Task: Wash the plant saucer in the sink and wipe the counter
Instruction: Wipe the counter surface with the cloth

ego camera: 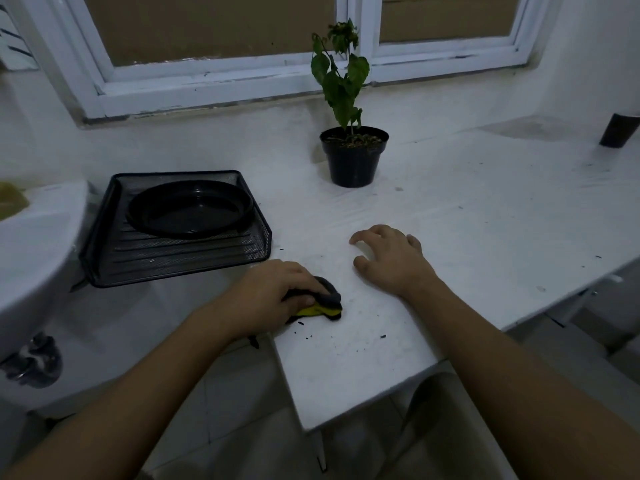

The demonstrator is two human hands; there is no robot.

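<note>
Your left hand [273, 292] grips the sponge [329, 302] at the desk's [450, 209] near-left edge. Dirt specks [307, 338] lie just nearer. Your right hand [391, 259] rests open to its right.

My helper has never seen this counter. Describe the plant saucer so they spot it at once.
Start at the white sink on the left. Beside it a black mesh tray sits, and the saucer lies inside: round, shallow, glossy black, unlike the tall plant pot.
</note>
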